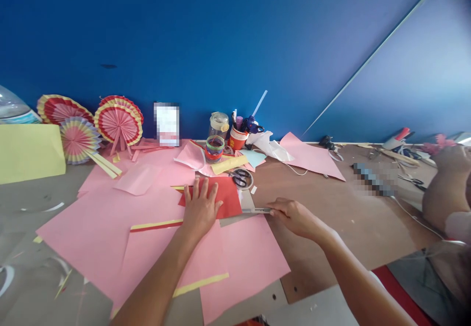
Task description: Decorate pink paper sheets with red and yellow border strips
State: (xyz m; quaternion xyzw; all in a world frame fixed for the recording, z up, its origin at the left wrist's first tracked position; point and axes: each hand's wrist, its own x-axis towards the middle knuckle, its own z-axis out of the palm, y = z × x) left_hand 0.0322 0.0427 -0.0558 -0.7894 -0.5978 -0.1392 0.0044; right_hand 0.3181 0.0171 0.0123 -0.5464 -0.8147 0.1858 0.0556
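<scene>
My left hand (200, 205) lies flat with spread fingers on a piece of red paper (230, 197), pressing it to the table. Red and yellow paper edges poke out to the left of that hand. My right hand (292, 216) grips a utility knife (257, 211), its thin blade pointing left at the lower right corner of the red paper. Large sheets of pink paper (81, 223) spread beneath and around my left arm, some with yellow and red strips along an edge. Black-handled scissors (241, 177) rest just beyond the red paper.
Folded paper fans (118, 122) stand at the back left beside a yellow sheet (31, 151). A clear jar (219, 123), a roll of tape (214, 148) and a red cup of tools (237, 138) line the blue wall. Another person's arm (447, 183) is at the right.
</scene>
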